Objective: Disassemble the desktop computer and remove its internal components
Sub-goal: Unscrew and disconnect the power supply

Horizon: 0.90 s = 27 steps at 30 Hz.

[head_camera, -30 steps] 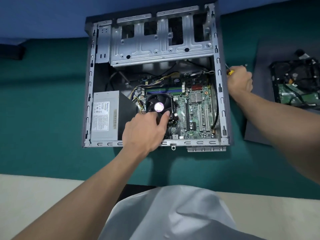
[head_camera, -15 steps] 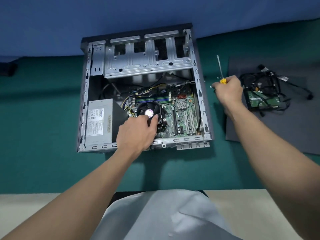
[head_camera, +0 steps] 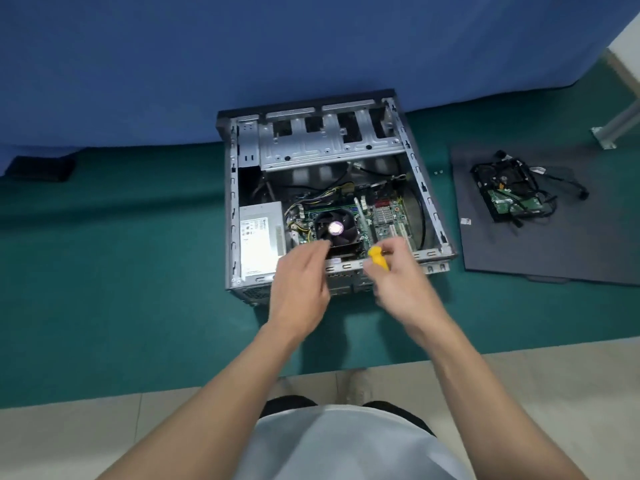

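Note:
The open desktop case (head_camera: 231, 216) lies on its side on a green mat. Inside sit the grey power supply (head_camera: 260, 233) at the left, the black CPU fan (head_camera: 335, 227) in the middle and the green motherboard (head_camera: 384, 216) to the right. My left hand (head_camera: 299, 282) hovers over the case's near edge, fingers loosely extended toward the fan. My right hand (head_camera: 401, 275), blurred by motion, grips a yellow-handled screwdriver (head_camera: 378, 258) just above the near edge of the case, right of the fan.
A dark side panel (head_camera: 554, 251) lies on the mat to the right, carrying a removed hard drive (head_camera: 509, 195) with tangled black cables. Two small screws (head_camera: 438, 172) lie between case and panel. A blue wall backs the case. Pale floor runs near me.
My right hand swung with the screwdriver from outside the case's right wall to its near edge beside the fan. My left hand drew back off the fan slightly. The camera pulled back.

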Each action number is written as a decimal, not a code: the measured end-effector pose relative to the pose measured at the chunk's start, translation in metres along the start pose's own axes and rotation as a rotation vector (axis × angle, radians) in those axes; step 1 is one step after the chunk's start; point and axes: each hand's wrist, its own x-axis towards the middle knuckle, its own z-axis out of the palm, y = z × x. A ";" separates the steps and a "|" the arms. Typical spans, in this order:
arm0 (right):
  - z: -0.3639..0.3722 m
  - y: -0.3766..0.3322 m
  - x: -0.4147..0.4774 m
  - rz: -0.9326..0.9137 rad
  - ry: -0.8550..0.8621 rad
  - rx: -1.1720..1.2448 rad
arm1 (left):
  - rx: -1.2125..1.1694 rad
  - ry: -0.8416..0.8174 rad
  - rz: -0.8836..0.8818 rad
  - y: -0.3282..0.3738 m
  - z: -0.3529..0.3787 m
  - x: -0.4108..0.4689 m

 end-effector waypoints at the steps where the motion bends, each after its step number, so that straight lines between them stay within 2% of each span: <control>1: 0.016 0.002 -0.008 0.000 -0.011 0.017 | 0.007 0.044 -0.066 -0.010 -0.005 -0.008; 4: 0.063 0.011 -0.029 -0.016 -0.042 0.105 | -0.020 0.170 -0.385 -0.041 -0.019 -0.036; 7: 0.107 0.024 -0.044 -0.009 -0.040 0.175 | -0.167 0.171 -0.685 -0.068 -0.031 -0.054; 11: 0.156 0.050 -0.058 0.089 -0.086 0.206 | -0.492 0.172 -0.937 -0.096 -0.036 -0.068; 16: 0.197 0.077 -0.063 0.278 -0.074 0.274 | -1.050 0.144 -1.236 -0.112 -0.019 -0.080; 21: 0.225 0.088 -0.052 0.401 -0.043 0.429 | -1.231 -0.138 -1.309 -0.131 0.001 -0.090; 27: 0.236 0.091 -0.040 0.441 -0.036 0.522 | -1.419 -0.238 -1.273 -0.132 0.011 -0.076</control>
